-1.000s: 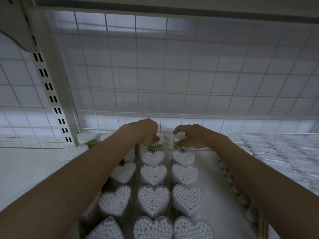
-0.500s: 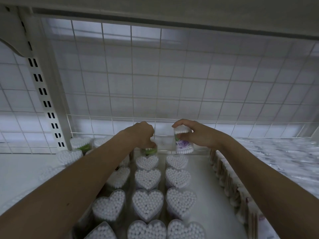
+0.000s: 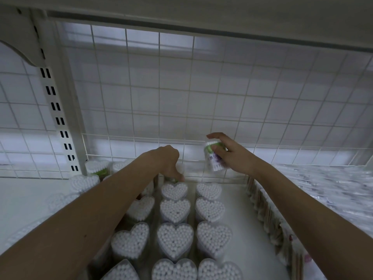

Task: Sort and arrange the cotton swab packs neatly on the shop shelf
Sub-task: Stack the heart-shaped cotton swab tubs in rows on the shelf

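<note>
Heart-shaped clear packs of white cotton swabs (image 3: pixel 175 210) stand in rows on the white shelf (image 3: pixel 238 203), seen from above. My right hand (image 3: pixel 228 153) holds one pack with a purple label (image 3: pixel 214 160) lifted above the back of the right row, thumb and fingers around it. My left hand (image 3: pixel 169 163) reaches to the back of the middle row and grips a green-labelled pack (image 3: pixel 175 179), which it mostly hides. More green-labelled packs (image 3: pixel 98 168) stand at the back left.
A white wire grid (image 3: pixel 181 98) closes the back of the shelf, with a low wire rail in front of it. A slotted upright post (image 3: pixel 58 110) stands at left. Wooden-stick swab packs (image 3: pixel 268 217) line the right side, beside clear-wrapped goods (image 3: pixel 327 188). Another shelf hangs overhead.
My right hand has lifted the purple-labelled pack up from the back of the right row. My left hand has stayed at the back of the middle row on the green-labelled pack.
</note>
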`<state>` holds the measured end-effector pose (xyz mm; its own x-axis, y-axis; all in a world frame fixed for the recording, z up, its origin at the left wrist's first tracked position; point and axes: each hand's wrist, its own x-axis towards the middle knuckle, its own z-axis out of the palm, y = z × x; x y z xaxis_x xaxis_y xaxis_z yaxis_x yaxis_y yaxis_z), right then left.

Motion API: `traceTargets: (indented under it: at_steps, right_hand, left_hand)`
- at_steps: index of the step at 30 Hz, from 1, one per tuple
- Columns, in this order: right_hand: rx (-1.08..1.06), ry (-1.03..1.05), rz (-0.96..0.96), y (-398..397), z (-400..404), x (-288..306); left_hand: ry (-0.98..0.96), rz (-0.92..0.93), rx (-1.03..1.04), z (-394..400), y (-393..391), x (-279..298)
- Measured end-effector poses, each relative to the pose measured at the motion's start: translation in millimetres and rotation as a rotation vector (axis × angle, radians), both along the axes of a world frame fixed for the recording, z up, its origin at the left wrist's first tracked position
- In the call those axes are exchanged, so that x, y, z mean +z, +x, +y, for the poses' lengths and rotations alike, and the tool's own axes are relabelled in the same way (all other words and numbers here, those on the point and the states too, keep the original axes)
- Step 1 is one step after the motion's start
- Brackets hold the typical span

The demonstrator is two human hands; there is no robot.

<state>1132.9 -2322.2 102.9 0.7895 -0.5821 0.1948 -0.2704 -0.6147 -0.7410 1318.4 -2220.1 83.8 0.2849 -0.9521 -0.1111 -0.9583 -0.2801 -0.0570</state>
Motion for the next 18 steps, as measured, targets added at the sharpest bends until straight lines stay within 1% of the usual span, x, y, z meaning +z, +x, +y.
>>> traceTargets:
  at_steps: [5, 8, 12, 14, 16, 18]
  right_hand:
    - [-0.038, 0.075, 0.018, -3.9, 2.9, 1.2]
    - [-0.052, 0.155, -0.014, -8.7, 4.9, 0.0]
    - [0.007, 0.166, 0.020, -17.6, 7.3, 0.5]
    - [0.014, 0.181, 0.030, -19.4, 6.6, -0.5]
    - [-0.007, 0.185, 0.036, -19.6, 4.6, -2.3]
    - [-0.013, 0.185, 0.050, -20.5, 1.8, -4.1]
  left_hand:
    - [-0.037, -0.004, -0.010, 1.5, 0.0, 0.1]
    - [-0.068, -0.019, 0.000, 6.0, -2.4, 5.3]
    - [-0.108, -0.003, -0.007, 12.1, -4.3, 17.7]
    - [-0.144, 0.049, -0.033, 16.5, -3.3, 23.2]
    - [-0.176, 0.169, -0.061, 20.9, -1.5, 26.8]
    - [-0.187, 0.201, -0.110, 24.0, 0.0, 29.1]
